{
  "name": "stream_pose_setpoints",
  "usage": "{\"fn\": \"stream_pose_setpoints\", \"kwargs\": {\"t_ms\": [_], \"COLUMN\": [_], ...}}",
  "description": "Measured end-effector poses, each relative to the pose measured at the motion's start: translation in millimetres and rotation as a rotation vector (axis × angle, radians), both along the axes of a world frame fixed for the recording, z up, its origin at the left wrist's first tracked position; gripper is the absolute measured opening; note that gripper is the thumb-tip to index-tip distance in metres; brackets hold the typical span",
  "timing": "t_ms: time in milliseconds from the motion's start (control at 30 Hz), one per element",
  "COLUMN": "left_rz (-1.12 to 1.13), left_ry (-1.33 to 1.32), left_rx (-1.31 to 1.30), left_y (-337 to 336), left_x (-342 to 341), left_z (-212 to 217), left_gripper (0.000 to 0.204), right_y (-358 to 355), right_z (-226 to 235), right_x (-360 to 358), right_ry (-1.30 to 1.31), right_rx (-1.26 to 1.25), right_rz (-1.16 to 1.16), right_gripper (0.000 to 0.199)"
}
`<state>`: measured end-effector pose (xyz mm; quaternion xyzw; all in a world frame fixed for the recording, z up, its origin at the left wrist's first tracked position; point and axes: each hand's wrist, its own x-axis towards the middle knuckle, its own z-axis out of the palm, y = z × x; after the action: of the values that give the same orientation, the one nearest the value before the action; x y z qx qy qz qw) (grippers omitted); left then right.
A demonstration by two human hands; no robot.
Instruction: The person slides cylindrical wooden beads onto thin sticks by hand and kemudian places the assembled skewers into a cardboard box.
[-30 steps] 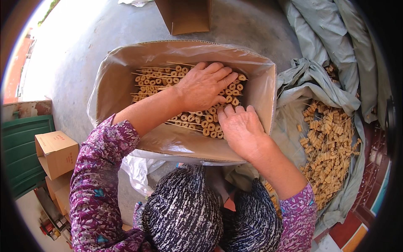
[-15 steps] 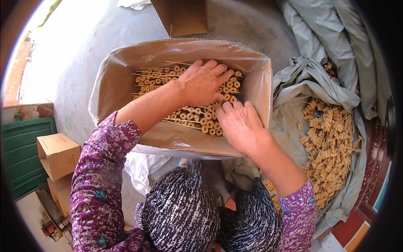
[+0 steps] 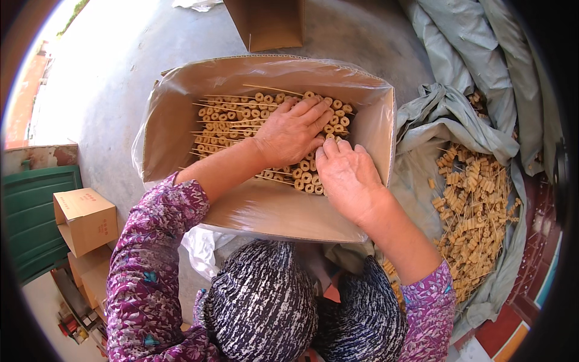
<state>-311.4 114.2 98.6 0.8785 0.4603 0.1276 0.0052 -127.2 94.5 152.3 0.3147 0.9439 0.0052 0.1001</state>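
A brown cardboard box (image 3: pixel 259 217), lined with clear plastic, stands in front of my knees. Inside it lie skewered rings (image 3: pixel 217 123) of tan, tube-shaped food, stacked in rows with thin sticks pointing left. My left hand (image 3: pixel 292 131) rests flat on top of the rows, fingers stretched toward the far right. Close beside it, my right hand (image 3: pixel 350 175) reaches over the box's near right side, its extended fingertips touching the ring ends. Both palms face down, and neither hand grips a skewer that I can see. Some skewers beneath the hands are hidden.
At the right, a large heap of skewered rings (image 3: pixel 476 211) lies on a grey-green cloth (image 3: pixel 476 133). An open cardboard box (image 3: pixel 274 30) stands beyond mine. Smaller boxes (image 3: pixel 87 217) are stacked at the left by a green panel (image 3: pixel 39 211). White plastic (image 3: pixel 202 250) lies near my knees.
The box has shifted slightly right, and its near wall shows more of its inner face. My right hand has moved a little up and inward; my left stays pressed on the rows.
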Motion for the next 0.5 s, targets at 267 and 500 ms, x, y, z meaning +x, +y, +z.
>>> {"fn": "stream_pose_setpoints", "kwargs": {"t_ms": [267,500], "left_rz": [0.164,0.321], "left_ry": [-0.499,-0.209], "left_rx": [-0.244,-0.235], "left_y": [15.7,7.4], "left_x": [-23.7,-58.1], "left_z": [46.7,33.7], "left_gripper": [0.033,0.021], "right_y": [7.9,11.1], "right_z": [2.5,7.6], "right_x": [0.4,-0.9], "right_ry": [0.081,0.078], "right_rx": [-0.147,-0.163], "right_rz": [-0.072,-0.089], "right_gripper": [0.034,0.047]}}
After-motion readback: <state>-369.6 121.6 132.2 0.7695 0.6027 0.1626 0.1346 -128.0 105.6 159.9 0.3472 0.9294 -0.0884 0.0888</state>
